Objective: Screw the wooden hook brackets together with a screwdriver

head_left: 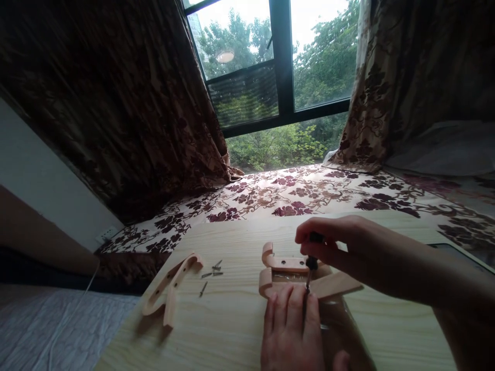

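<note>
Obs.: our right fingers (315, 225) are curled closed on the black-handled metal screwdriver (311, 263), which stands nearly upright. Our left fingers (283, 306) lie almost straight, slightly parted and gripping nothing, pressed on the pale wooden piece with a curled end (265, 281). A similar pale wooden hook with dark holes (292, 264) sits just beyond them.

Risk 1: the shaft runs down between the left fingers (tip hidden; seating cannot be told). Off-axis pressure would probably make it skid into skin.

Risk 2: the held piece could pivot under torque, since we press from the near side only.

Risk 3: the loose grey metal screws (217, 273), left of the left fingers, might roll if the table (398, 314) is jolted.
</note>
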Action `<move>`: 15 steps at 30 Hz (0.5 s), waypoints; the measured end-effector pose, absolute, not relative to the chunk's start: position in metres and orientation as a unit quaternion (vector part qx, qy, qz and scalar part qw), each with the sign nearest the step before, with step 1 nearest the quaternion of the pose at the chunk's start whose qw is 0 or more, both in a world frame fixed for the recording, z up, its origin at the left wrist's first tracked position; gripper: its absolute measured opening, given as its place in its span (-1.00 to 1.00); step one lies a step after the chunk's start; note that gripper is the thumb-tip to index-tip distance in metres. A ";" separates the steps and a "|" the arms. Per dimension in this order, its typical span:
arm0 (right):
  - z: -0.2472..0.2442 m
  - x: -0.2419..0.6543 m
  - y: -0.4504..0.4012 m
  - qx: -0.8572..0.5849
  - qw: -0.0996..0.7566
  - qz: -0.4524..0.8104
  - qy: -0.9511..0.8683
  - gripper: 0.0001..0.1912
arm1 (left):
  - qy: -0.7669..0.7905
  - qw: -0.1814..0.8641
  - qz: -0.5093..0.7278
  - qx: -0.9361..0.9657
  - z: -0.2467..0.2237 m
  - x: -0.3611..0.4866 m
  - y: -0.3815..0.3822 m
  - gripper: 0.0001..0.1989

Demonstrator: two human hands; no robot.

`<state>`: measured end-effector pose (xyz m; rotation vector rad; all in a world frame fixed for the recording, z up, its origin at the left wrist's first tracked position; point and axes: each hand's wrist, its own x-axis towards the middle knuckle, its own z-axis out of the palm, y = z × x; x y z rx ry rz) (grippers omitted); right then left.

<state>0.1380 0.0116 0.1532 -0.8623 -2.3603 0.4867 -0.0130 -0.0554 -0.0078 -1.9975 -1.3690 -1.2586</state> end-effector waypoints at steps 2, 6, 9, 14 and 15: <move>0.152 0.135 0.014 -0.321 0.299 0.167 -0.883 -0.87 | -0.495 0.192 -0.457 -0.714 -0.010 -0.013 -0.056 -0.48; 0.150 0.134 0.016 -0.341 0.314 0.148 -0.874 -0.88 | -0.498 0.182 -0.447 -0.721 -0.009 -0.016 -0.058 -0.46; 0.151 0.138 0.015 -0.351 0.310 0.162 -0.869 -0.89 | -0.498 0.184 -0.429 -0.730 -0.008 -0.018 -0.058 -0.44; 0.152 0.146 0.013 -0.355 0.314 0.146 -0.869 -0.75 | -0.501 0.191 -0.419 -0.733 -0.008 -0.018 -0.056 -0.42; 0.153 0.146 0.013 -0.359 0.316 0.137 -0.867 -0.76 | -0.499 0.197 -0.422 -0.731 -0.008 -0.019 -0.055 -0.42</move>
